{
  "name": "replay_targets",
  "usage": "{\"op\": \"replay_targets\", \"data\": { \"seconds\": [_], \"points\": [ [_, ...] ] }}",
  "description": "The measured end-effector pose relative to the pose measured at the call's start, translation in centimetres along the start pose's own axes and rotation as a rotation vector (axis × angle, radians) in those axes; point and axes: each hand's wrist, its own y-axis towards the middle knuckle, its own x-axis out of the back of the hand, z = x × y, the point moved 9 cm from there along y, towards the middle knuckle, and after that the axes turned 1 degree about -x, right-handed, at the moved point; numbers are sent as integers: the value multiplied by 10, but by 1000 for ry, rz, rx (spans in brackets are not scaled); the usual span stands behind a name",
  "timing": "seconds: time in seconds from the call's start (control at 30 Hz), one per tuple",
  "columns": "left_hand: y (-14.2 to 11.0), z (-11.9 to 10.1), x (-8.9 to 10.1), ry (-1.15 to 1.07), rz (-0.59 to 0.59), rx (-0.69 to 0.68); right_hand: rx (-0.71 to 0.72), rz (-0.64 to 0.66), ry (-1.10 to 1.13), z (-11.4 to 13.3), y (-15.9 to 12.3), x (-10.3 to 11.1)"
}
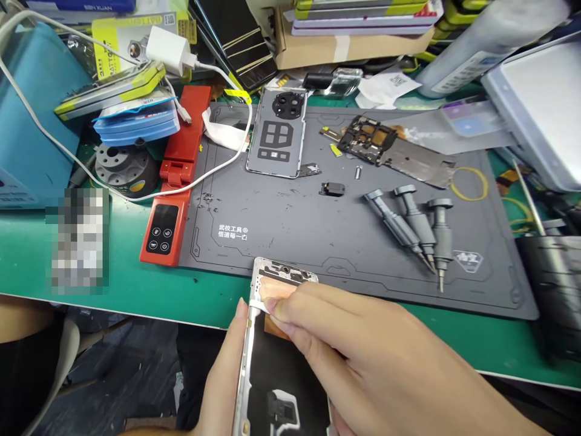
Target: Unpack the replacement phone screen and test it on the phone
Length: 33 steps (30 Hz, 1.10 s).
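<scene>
My left hand [223, 369] grips an opened phone frame [263, 375] along its left edge, just in front of the table edge. The frame lies tilted, with copper-coloured and black areas showing inside and a silvery rim. Over its upper part, my right hand [345, 339] is closed in a pinch. A small white piece [258, 304] shows at its fingertips, against the frame's left rim; what it is made of I cannot tell. The right hand hides much of the frame's right side.
A grey work mat [281, 230] bears a phone back cover [276, 136], a loose phone assembly [367, 142], a small black part [333, 189] and three screwdrivers [415, 221]. On the left are a red device [167, 224] and a white cable [213, 172]. Boxes crowd the back.
</scene>
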Motion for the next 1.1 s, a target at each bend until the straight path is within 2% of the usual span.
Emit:
{"op": "replay_targets", "data": {
  "seconds": [0.23, 0.53, 0.7, 0.9, 1.0, 1.1],
  "points": [
    [1, 8, -1, 19, 23, 71, -24, -86, -57, 1, 5, 6],
    [1, 12, -1, 21, 39, 89, 99, -7, 22, 1, 2, 5],
    [2, 13, 0, 34, 45, 111, 0, 22, -5, -4, 3, 1],
    [-5, 23, -7, 74, 104, 216, -78, -29, -52, -10, 7, 3],
    [-6, 24, -8, 74, 113, 213, -24, -27, -39, -6, 7, 2],
    [0, 18, -4, 54, 94, 127, 58, -35, -25, 0, 5, 4]
  ]
}}
